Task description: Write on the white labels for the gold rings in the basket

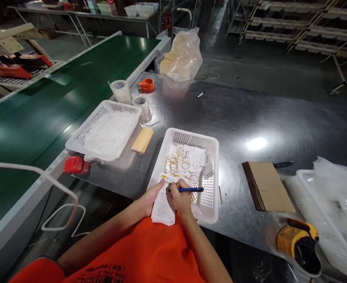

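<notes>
Glossy grey metal table (232,118) supports a white perforated plastic basket (216,173) of gold rings (179,157); just above its near edge, the left hand (150,199) grips printed white paper slips (163,208), which could smudge if the right hand (183,199), pinching a blue pen (191,190), slips.

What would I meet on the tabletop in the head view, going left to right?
White basket, pale yellow packet, basket with gold-coloured rings, brown cardboard, white tray with clear plastic.
</notes>
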